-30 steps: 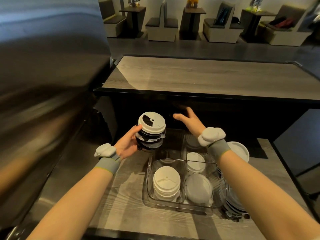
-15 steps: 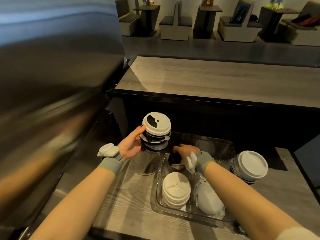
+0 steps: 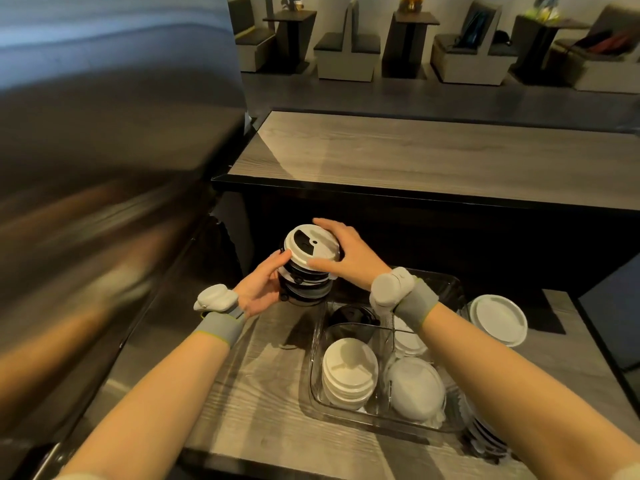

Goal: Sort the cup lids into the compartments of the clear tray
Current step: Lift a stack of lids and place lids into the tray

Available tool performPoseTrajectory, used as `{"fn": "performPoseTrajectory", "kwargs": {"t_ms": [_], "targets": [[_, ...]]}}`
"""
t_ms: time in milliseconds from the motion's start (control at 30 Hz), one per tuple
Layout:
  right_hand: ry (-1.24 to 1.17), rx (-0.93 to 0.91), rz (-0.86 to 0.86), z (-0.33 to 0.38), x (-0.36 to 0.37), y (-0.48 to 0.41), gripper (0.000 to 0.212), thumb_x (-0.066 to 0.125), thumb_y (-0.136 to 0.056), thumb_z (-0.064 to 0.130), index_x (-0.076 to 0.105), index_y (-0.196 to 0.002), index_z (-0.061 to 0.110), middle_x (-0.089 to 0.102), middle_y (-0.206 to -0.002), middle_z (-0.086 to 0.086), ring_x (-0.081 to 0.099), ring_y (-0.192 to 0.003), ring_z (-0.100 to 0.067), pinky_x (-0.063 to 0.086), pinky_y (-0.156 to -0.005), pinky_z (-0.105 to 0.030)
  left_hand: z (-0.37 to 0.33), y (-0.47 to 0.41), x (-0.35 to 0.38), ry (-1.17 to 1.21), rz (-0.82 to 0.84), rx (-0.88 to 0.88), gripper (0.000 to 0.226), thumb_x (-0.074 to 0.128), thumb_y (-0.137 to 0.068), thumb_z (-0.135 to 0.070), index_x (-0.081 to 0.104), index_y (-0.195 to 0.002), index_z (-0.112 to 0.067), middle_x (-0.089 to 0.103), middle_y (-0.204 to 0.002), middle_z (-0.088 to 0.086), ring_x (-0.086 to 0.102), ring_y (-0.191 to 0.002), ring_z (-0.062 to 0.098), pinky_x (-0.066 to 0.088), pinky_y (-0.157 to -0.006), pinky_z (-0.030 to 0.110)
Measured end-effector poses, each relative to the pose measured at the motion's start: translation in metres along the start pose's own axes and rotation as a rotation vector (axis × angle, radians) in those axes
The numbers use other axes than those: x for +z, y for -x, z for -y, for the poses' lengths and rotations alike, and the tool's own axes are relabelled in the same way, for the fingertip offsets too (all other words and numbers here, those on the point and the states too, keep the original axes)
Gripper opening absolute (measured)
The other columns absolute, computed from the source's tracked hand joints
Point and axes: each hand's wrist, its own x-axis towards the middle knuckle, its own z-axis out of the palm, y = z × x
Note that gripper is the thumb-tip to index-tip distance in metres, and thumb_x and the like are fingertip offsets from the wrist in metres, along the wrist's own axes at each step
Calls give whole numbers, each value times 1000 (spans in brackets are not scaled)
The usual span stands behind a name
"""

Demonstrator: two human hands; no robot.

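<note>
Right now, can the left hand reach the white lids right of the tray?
Probably not: the left hand holds a lid stack, and the right arm crosses the tray between it and those white lids.

On the tabletop (image 3: pixel 256 393), lower centre-right of the frame, sits the clear tray (image 3: pixel 381 416). A lid stack (image 3: pixel 348 372) is in its near-left compartment, a near-right lid (image 3: pixel 417 386) beside it, and perhaps one far-left lid (image 3: pixel 351 315) behind. Upper left of the tray, the left hand (image 3: pixel 263 289) and right hand (image 3: pixel 346 258) flank the held stack (image 3: pixel 306 271). An outer stack (image 3: pixel 498 320) lies to the right.

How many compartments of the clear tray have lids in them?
4: white stack front left, domed lids front right, white lids behind those, black lid behind the stack. The right wrist may hide more.
</note>
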Motion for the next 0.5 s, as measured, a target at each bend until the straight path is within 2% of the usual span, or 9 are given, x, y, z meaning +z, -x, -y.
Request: {"fn": "performPoseTrajectory", "kwargs": {"t_ms": [67,100,200,300,400,500], "targets": [[12,-16,-24,2,1,1,69,71,-78,36,36,-137,25,45,-132,0,38,-121,-12,35,-99,-26,1,3,3,-11,14,13,38,43,-95,-32,48,-132,-26,63,-116,5,49,-123,28,47,-89,42],[-15,-13,-52,2,1,1,69,72,-77,34,38,-135,24,47,-131,0,41,-121,-13,38,-98,-26,2,3,3,-17,5,14,40,44,-94,-33,47,-133,-25,61,-121,6,48,-124,28,46,-91,44],[-170,42,-89,3,-1,4,64,72,-77,32,40,-132,23,50,-123,5,47,-114,-9,41,-87,-14,4,5,4,-8,-23,-4,59,44,-94,-33,24,-148,-22,44,-145,12,40,-133,31,35,-106,52],[-327,66,-124,4,-11,6,57,71,-79,26,42,-128,24,51,-113,11,50,-109,-7,42,-82,-10,4,8,4,11,-14,9,54,41,-96,-30,28,-147,-19,44,-144,13,41,-132,34,40,-97,48],[-323,55,-132,6,-22,17,53,72,-78,23,43,-121,28,50,-107,13,50,-101,-1,44,-79,-7,2,13,2,45,-2,20,49,40,-97,-29,37,-143,-13,54,-132,13,53,-119,30,47,-88,40],[-181,92,30,7,-32,36,48,74,-76,23,45,-114,29,48,-110,4,49,-99,-10,43,-78,-15,0,16,0,68,-1,20,36,40,-96,-31,49,-127,-15,73,-95,4,69,-86,18,57,-72,32]]}}
